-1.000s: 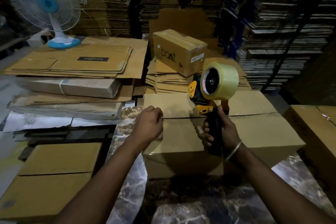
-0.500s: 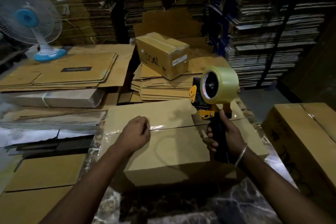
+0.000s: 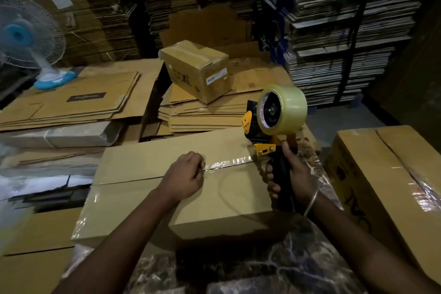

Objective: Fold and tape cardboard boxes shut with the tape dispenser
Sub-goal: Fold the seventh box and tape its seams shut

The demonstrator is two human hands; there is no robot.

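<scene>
Head view, left hand fingers pinching glossy tape on cardboard box, right hand gripping tape dispenser

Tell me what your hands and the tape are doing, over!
Left hand pinching the tape end on the box seam. Right hand gripping the tape dispenser. Nothing blocking.

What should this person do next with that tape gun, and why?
Probably lower the free tape end onto the seam and press it down. The left hand pinches the end of a clear strip stretched from the tape dispenser, which the right hand grips by its handle. The strip runs right along the box seam, and the seam left of that hand looks bare.
</scene>
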